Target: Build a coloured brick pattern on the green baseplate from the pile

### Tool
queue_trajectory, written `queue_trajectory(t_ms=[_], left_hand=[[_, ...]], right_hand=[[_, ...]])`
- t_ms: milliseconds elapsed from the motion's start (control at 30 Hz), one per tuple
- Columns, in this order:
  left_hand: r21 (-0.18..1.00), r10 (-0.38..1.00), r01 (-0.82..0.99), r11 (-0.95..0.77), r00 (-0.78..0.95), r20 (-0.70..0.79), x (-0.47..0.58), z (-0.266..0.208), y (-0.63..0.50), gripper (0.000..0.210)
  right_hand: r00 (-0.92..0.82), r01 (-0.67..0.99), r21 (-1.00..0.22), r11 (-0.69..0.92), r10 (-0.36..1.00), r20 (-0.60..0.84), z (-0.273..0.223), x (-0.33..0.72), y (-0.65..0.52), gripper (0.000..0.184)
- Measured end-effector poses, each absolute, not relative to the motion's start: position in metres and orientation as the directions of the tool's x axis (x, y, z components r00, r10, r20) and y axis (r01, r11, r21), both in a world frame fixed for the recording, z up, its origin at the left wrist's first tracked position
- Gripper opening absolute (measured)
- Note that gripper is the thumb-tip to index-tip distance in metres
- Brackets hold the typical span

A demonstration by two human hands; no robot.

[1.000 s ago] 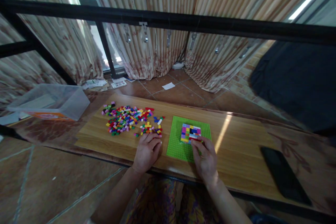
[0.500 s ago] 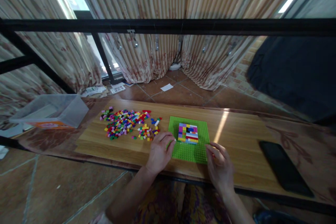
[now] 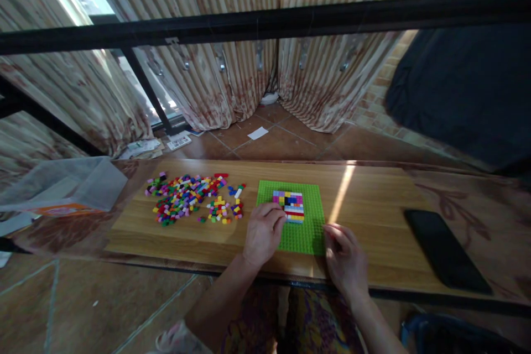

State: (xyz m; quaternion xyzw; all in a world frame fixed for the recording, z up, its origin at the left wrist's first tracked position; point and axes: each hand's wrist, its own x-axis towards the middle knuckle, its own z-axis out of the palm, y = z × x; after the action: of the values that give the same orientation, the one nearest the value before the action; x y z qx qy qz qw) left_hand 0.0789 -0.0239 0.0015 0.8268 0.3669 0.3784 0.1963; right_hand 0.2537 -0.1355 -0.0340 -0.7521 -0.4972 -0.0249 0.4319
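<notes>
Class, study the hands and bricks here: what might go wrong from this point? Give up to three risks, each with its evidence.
1. The left hand is at the left side of the brick build, so a push might loosen bricks.
2. The right hand is at the right edge of the green baseplate; a bump might shift it.
3. Loose bricks lie left of the left hand; a sweep could scatter them.

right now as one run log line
left hand: at left side of brick build; right hand: by right edge of green baseplate; brick build: on green baseplate; loose bricks: left of it
</notes>
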Motion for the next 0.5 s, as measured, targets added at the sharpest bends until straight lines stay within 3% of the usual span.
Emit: queue_trajectory(t_ms=[300, 500], left_hand=[[0.612, 0.755, 0.448, -0.652, 0.451, 0.475, 0.0793, 0.0030, -0.0177, 0.006], [0.520, 0.692, 0.457, -0.722, 0.492, 0.528, 0.0790, 0.0002, -0.0203, 0.015]], right_hand=[[0.479, 0.785, -0.605, -0.135, 0.750, 0.455, -0.0348, 0.2523, -0.1363, 0.025], [0.461, 0.806, -0.576, -0.138, 0.757, 0.463, -0.0351, 0.2530, -0.1363, 0.024]])
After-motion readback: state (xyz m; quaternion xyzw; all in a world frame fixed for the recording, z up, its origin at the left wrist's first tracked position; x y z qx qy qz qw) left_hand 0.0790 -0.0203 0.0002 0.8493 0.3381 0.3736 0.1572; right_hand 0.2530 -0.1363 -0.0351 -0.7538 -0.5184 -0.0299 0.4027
